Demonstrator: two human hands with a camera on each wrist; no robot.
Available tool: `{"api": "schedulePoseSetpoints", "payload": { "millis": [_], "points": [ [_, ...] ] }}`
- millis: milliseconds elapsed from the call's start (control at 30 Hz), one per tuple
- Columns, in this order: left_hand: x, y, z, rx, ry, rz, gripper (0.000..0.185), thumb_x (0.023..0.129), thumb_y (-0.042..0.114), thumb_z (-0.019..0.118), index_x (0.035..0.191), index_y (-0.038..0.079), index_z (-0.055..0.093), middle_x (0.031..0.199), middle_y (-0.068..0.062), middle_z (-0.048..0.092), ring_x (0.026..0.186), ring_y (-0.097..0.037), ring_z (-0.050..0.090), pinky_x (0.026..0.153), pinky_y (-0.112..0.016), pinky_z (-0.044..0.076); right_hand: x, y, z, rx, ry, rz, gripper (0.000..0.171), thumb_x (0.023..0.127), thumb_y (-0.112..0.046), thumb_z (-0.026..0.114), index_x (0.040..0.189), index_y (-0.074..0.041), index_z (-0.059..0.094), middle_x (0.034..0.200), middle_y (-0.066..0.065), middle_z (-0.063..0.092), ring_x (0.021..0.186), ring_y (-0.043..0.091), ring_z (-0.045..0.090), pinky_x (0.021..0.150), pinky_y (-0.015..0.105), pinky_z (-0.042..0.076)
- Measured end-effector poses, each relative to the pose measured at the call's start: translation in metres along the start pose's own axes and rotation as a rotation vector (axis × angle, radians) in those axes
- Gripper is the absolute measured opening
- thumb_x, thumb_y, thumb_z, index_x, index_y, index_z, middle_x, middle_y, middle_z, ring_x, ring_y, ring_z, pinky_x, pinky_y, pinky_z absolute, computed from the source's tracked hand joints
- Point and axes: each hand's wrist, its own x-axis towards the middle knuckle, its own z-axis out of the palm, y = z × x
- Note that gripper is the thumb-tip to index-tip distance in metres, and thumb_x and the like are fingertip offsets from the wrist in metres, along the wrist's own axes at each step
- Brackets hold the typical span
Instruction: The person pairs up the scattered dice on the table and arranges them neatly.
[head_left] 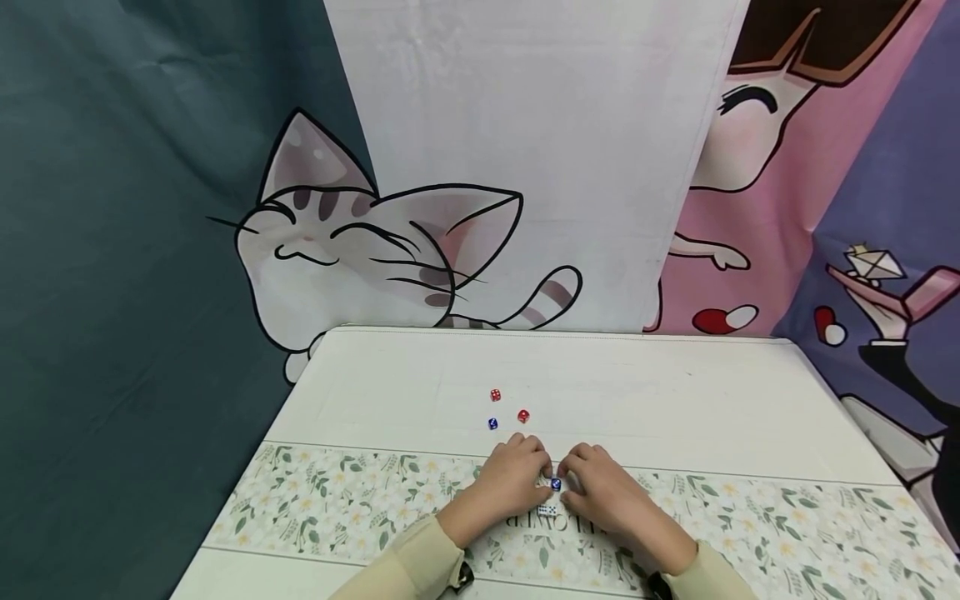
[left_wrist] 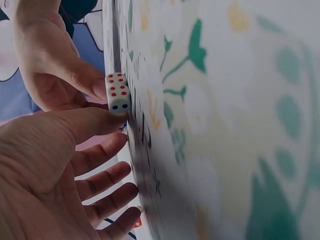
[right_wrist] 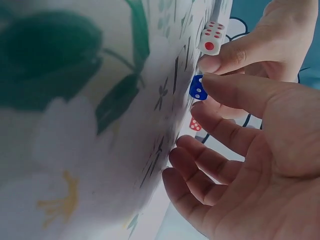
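Both hands rest low over the flowered band of the table, fingertips facing each other around a blue die (head_left: 556, 484). My left hand (head_left: 515, 477) has its thumb and forefinger apart at the die's left side. On its right side, my right hand (head_left: 600, 487) curves loosely, thumb and forefinger spread. In the right wrist view, the right thumb tip overlaps the blue die (right_wrist: 198, 88). White dice (head_left: 547, 510) with red and blue dots sit in a row just nearer the body than the thumbs. The left thumb tip is right beside these white dice (left_wrist: 118, 93) in the left wrist view.
Farther back on the white table (head_left: 637, 392) lie a red die (head_left: 495, 395), another red die (head_left: 523, 416) and a second blue die (head_left: 492, 423). A cloth printed with a cartoon cat (head_left: 337, 233) hangs behind the table's far edge.
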Motion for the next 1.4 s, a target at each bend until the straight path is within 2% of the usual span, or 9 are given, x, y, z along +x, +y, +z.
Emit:
{"api": "schedulePoseSetpoints", "payload": {
  "millis": [200, 433, 600, 800, 1167, 1400],
  "points": [
    [-0.002, -0.011, -0.007, -0.006, 0.01, -0.021, 0.017, 0.084, 0.038, 0.08, 0.088, 0.025, 0.069, 0.105, 0.008, 0.061, 0.092, -0.012, 0.05, 0.077, -0.029, 0.043, 0.005, -0.002, 0.001, -0.025, -0.006, 0.02, 0.016, 0.086, -0.018, 0.078, 0.097, -0.015, 0.068, 0.107, -0.001, 0.058, 0.091, 0.016, 0.048, 0.073, 0.036, 0.042],
    [-0.004, -0.03, -0.017, -0.023, 0.061, -0.07, 0.014, 0.085, 0.031, 0.079, 0.092, 0.022, 0.071, 0.103, 0.006, 0.061, 0.094, -0.015, 0.052, 0.078, -0.033, 0.046, 0.008, -0.001, 0.003, -0.054, 0.009, 0.005, 0.016, 0.085, -0.02, 0.08, 0.094, -0.018, 0.066, 0.107, -0.001, 0.057, 0.092, 0.016, 0.048, 0.073, 0.037, 0.043],
    [-0.004, -0.045, -0.023, -0.079, 0.108, -0.125, 0.013, 0.086, 0.027, 0.078, 0.093, 0.018, 0.072, 0.106, 0.003, 0.064, 0.096, -0.018, 0.054, 0.079, -0.036, 0.048, 0.009, -0.002, 0.003, -0.059, 0.012, 0.02, 0.017, 0.085, -0.021, 0.08, 0.091, -0.019, 0.065, 0.106, -0.002, 0.056, 0.091, 0.016, 0.048, 0.074, 0.038, 0.044],
    [-0.002, -0.064, -0.03, -0.167, 0.125, -0.193, 0.014, 0.087, 0.023, 0.078, 0.097, 0.015, 0.073, 0.11, -0.001, 0.065, 0.102, -0.023, 0.056, 0.084, -0.042, 0.049, 0.009, -0.003, 0.004, -0.06, 0.01, 0.028, 0.016, 0.085, -0.02, 0.08, 0.088, -0.02, 0.065, 0.104, -0.002, 0.055, 0.089, 0.016, 0.047, 0.074, 0.039, 0.043],
    [0.007, -0.089, -0.023, -0.209, 0.1, -0.318, 0.024, 0.084, 0.023, 0.079, 0.105, 0.013, 0.073, 0.111, -0.003, 0.065, 0.105, -0.025, 0.056, 0.092, -0.042, 0.048, 0.009, -0.001, 0.008, -0.075, 0.025, -0.007, 0.016, 0.085, -0.02, 0.08, 0.088, -0.021, 0.065, 0.101, -0.003, 0.053, 0.085, 0.014, 0.043, 0.069, 0.035, 0.039],
    [0.012, -0.096, -0.018, -0.218, 0.086, -0.321, 0.022, 0.083, 0.022, 0.078, 0.103, 0.014, 0.074, 0.113, -0.005, 0.065, 0.104, -0.026, 0.055, 0.089, -0.043, 0.048, 0.01, -0.002, 0.009, -0.088, 0.031, -0.01, 0.016, 0.084, -0.021, 0.08, 0.088, -0.022, 0.064, 0.101, -0.003, 0.053, 0.085, 0.015, 0.043, 0.069, 0.035, 0.039]
  ]
}}
